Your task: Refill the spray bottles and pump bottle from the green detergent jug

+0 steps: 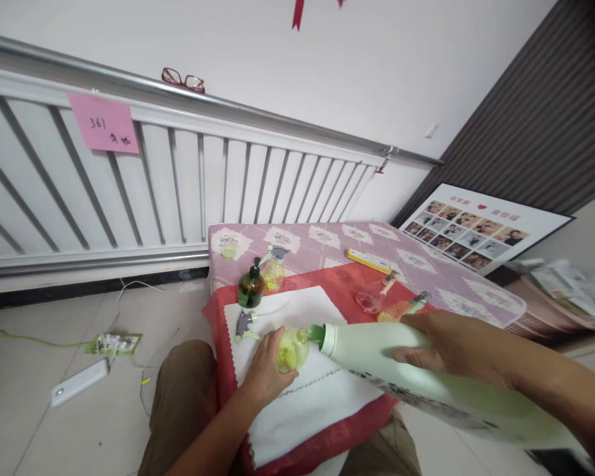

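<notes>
My left hand (266, 371) is wrapped round a small clear yellow-green spray bottle (293, 350) whose top is off. In my right hand (436, 347) lies a large pale green jug (377, 345), tipped on its side. The jug's green spout (316, 333) meets the mouth of the bottle; I cannot tell whether liquid is running. Just beyond my left hand, a grey spray head (245, 324) with a clear tube rests on a white cloth (302, 304). The jug's far end runs out towards the lower right edge.
A dark green pump bottle (250, 285) stands behind the cloth beside another spray bottle (274, 272). Further right lie a clear funnel-like piece (369, 301), an orange spray bottle (395, 309) and a yellow box (369, 260). A radiator (198, 185) borders the table; a power strip (114, 343) is on the floor.
</notes>
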{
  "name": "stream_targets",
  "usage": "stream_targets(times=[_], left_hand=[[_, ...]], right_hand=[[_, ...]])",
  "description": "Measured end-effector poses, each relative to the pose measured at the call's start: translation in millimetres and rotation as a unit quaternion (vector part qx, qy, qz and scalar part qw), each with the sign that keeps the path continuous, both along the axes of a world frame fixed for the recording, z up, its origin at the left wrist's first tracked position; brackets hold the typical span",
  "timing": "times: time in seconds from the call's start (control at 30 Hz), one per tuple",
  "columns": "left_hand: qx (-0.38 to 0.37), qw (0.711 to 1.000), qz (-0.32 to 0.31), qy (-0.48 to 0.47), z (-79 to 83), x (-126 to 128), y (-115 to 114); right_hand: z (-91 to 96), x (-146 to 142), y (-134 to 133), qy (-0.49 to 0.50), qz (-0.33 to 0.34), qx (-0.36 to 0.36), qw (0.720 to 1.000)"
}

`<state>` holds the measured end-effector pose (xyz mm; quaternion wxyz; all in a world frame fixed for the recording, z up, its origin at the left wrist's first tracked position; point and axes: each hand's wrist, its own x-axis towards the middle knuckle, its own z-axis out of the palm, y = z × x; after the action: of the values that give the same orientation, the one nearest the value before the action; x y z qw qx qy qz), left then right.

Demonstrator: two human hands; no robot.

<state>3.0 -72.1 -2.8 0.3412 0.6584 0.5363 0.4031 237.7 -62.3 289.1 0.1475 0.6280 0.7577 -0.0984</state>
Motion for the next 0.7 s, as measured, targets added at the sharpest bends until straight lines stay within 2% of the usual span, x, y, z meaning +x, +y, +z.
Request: stream_targets(times=[0.3,0.53,0.63,0.7], left_hand=[[0.003,1.000,0.005,0.006,-2.4,0.2,-0.3],[0.014,1.000,0.007,0.003,-3.8,1.2,0.7],[0.013,1.000,0.007,0.001,-4.8,1.3,1.2],[0.014,1.000,0.009,0.003,-5.8,1.5,1.4]], right_hand=[[-0.6,-0.6,-0.3,0.003,-0.006,-0.003,1.000],[1.7,-1.5,-1.8,0.027,0.017,0.019,0.999],[-4.3,4.7,-3.1,0.048,0.010,-0.006,0.999],[-12.5,10.2,-4.2,0.068,-0.005,0.035,0.997]])
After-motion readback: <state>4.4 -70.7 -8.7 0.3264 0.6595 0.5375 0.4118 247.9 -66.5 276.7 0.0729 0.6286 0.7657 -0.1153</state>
